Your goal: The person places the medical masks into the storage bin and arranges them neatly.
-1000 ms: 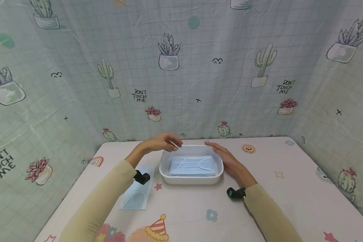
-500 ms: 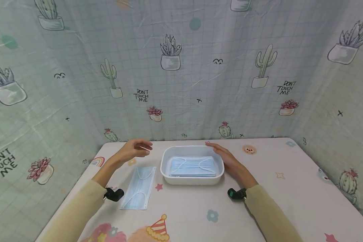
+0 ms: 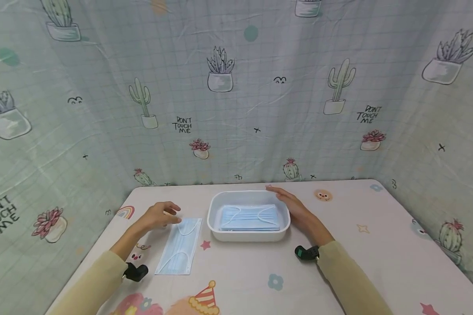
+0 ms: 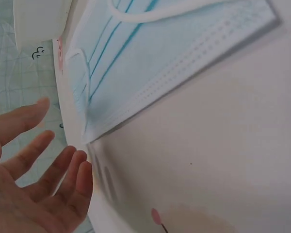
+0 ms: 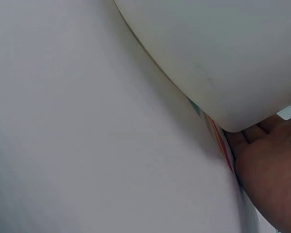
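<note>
A white plastic tub stands mid-table with a stack of pale blue face masks lying in it. To its left, one single face mask lies flat on the table, its ear loops on top. My left hand hovers by that mask's far left corner, fingers loosely bent and holding nothing; in the left wrist view the hand appears apart from the mask. My right hand rests along the tub's right side, fingers extended toward the back rim. In the right wrist view the tub's wall hides part of its fingers.
The table cover is white with printed stars, flowers and faces. A cactus-print curtain rises behind the table and at both sides. A black wrist camera sits on the left wrist, another camera on the right.
My left hand has moved left from above the tub's left rim, then lowered toward the single mask's far end. My right hand stays at the tub's side.
</note>
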The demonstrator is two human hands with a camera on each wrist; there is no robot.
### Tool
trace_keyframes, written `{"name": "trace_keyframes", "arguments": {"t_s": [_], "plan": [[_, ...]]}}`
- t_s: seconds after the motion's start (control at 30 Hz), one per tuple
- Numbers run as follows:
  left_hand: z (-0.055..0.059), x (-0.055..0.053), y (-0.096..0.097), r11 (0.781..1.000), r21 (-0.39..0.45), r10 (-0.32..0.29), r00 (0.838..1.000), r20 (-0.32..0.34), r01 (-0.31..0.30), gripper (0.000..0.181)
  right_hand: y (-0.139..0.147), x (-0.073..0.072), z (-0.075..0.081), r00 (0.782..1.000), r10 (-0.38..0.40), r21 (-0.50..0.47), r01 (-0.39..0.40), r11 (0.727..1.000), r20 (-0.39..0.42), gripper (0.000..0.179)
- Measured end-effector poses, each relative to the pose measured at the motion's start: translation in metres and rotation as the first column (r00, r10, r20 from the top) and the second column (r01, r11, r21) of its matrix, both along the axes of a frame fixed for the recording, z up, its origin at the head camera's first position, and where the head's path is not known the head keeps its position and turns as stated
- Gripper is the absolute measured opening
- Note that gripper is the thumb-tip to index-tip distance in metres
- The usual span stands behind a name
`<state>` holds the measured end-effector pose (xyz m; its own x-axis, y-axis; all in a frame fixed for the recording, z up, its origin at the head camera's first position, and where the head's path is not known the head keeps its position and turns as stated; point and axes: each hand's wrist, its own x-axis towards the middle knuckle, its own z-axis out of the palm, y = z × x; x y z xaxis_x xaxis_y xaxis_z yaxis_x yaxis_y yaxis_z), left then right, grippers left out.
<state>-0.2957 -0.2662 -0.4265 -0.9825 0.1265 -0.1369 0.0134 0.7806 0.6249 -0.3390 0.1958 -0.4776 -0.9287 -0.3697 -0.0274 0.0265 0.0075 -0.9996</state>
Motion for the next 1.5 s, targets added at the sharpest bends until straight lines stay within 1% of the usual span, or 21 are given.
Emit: {"name": "trace_keyframes", "arguments": {"t_s": [0.1, 0.2, 0.37, 0.5, 0.67, 0.8, 0.9, 0.97, 1.07, 1.13, 1.2, 1.27, 1.33, 1.4, 1.5], "plan": [[-0.003, 0.003, -0.003, 1.000, 0.009, 0.009, 0.999, 0.034, -0.010, 0.053, -0.001, 0.000, 0.001, 1.000, 0.000, 0.005, 0.000, 1.000, 0.004, 0.047], [-0.007, 0.006, -0.005, 1.000, 0.014, -0.001, 0.999, 0.042, 0.000, 0.059, -0.002, 0.000, 0.000, 1.000, 0.008, 0.008, -0.008, 1.000, 0.011, 0.047], [-0.012, 0.008, -0.005, 1.000, -0.014, -0.002, 1.000, -0.005, 0.002, 0.061, -0.004, 0.000, 0.000, 1.000, 0.007, 0.008, -0.008, 1.000, 0.020, 0.047], [-0.013, 0.010, -0.002, 1.000, -0.026, 0.001, 0.999, -0.041, -0.002, 0.060, -0.004, -0.002, 0.000, 1.000, 0.004, 0.006, -0.004, 1.000, 0.027, 0.047], [-0.014, 0.012, 0.001, 0.999, -0.050, 0.003, 0.997, -0.080, -0.007, 0.061, -0.003, -0.005, 0.000, 1.000, 0.001, 0.009, -0.001, 1.000, 0.017, 0.047], [-0.014, 0.014, 0.000, 0.997, -0.079, -0.004, 0.993, -0.119, -0.005, 0.067, -0.003, -0.005, 0.000, 1.000, 0.002, 0.009, -0.002, 1.000, 0.015, 0.047], [-0.014, 0.016, -0.001, 0.998, -0.066, -0.004, 0.991, -0.136, -0.005, 0.075, -0.003, -0.004, 0.001, 1.000, 0.001, 0.005, -0.001, 1.000, 0.020, 0.047], [-0.013, 0.019, -0.002, 1.000, -0.026, 0.002, 0.992, -0.127, -0.006, 0.077, -0.003, -0.004, 0.001, 1.000, 0.001, 0.005, -0.001, 1.000, 0.019, 0.047], [-0.014, 0.024, -0.003, 0.997, 0.067, 0.047, 0.995, -0.092, -0.041, 0.070, -0.004, -0.004, 0.001, 1.000, -0.004, 0.007, 0.004, 1.000, 0.020, 0.048], [-0.014, 0.027, -0.004, 0.990, 0.129, 0.059, 0.995, -0.074, -0.049, 0.059, -0.004, -0.004, 0.000, 1.000, -0.004, 0.011, 0.004, 1.000, 0.020, 0.048], [-0.015, 0.029, -0.005, 0.983, 0.171, 0.083, 0.995, -0.061, -0.071, 0.044, -0.004, -0.004, 0.000, 1.000, -0.005, 0.014, 0.004, 1.000, 0.022, 0.048], [-0.015, 0.031, -0.005, 0.978, 0.190, 0.096, 0.994, -0.047, -0.085, 0.029, -0.003, -0.004, 0.000, 1.000, -0.006, 0.014, 0.006, 1.000, 0.023, 0.048], [-0.015, 0.031, -0.006, 0.977, 0.190, 0.105, 0.994, -0.033, -0.096, 0.021, -0.003, -0.004, 0.000, 1.000, -0.009, 0.011, 0.008, 1.000, 0.023, 0.048], [-0.015, 0.031, -0.006, 0.976, 0.185, 0.120, 0.993, -0.012, -0.116, 0.020, -0.002, -0.004, 0.000, 1.000, -0.010, 0.006, 0.009, 1.000, 0.022, 0.047], [-0.015, 0.031, -0.007, 0.975, 0.186, 0.119, 0.993, 0.009, -0.119, 0.027, -0.002, -0.004, 0.001, 1.000, -0.010, 0.003, 0.010, 1.000, 0.023, 0.047]]}}
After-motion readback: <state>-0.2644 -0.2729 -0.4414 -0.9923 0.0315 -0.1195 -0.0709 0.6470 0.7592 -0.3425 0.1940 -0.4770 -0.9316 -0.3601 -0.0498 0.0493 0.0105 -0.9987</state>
